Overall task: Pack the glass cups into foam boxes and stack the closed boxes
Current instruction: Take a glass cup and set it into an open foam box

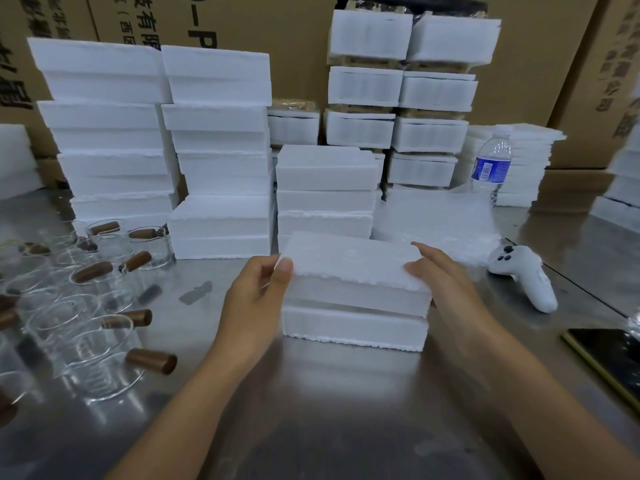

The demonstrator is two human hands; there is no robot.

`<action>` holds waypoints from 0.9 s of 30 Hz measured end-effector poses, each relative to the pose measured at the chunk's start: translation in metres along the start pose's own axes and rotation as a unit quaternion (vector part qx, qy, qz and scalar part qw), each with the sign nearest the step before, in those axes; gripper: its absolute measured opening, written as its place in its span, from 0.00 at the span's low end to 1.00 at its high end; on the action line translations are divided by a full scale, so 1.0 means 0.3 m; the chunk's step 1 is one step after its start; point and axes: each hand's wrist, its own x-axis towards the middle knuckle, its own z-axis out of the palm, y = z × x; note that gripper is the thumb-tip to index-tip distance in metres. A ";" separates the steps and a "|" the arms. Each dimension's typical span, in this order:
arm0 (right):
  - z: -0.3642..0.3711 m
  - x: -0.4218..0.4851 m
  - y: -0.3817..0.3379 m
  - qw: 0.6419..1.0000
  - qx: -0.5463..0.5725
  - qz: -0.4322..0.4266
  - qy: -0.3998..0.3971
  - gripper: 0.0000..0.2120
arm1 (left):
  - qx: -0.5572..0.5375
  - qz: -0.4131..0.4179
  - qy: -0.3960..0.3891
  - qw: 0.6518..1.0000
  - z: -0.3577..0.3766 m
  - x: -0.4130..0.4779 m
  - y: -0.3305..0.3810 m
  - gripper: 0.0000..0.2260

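The left grip point(258, 289) clamps the left end of the foam lid point(353, 268), thumb on top. The right grip point(440, 278) holds its right end, fingers curled over the edge. The lid sits on the foam box point(353, 327) at the middle of the bench point(311, 410), with a thin gap between them. Glass cups point(100, 341) with brown handles crowd the left edge. Stacks of closed boxes point(221, 150) line the back edge. A water bottle point(491, 164), a white controller point(523, 275) and a phone point(609, 358) lie toward the right edge.

foam box point(356, 299) centre on table point(311, 410), glass cups point(86, 306) left, closed stacks point(221, 150) behind, controller point(526, 275) right
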 end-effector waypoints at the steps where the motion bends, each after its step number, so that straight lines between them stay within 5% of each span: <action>1: 0.001 -0.002 -0.004 1.000 -0.001 0.003 -0.001 0.17 | -0.006 0.004 0.000 1.000 0.002 -0.001 0.000 0.21; 11: 0.011 0.001 -0.003 0.999 0.030 0.022 0.013 0.12 | 0.037 0.032 -0.068 0.997 0.007 -0.014 -0.018 0.14; 20: 0.007 0.009 0.014 0.998 0.038 0.058 -0.009 0.19 | 0.030 0.027 -0.074 0.996 0.013 -0.021 -0.004 0.16; 27: 0.002 -0.019 -0.008 0.987 0.100 0.123 -0.022 0.12 | -0.127 -0.065 -0.061 0.988 -0.001 -0.009 -0.014 0.12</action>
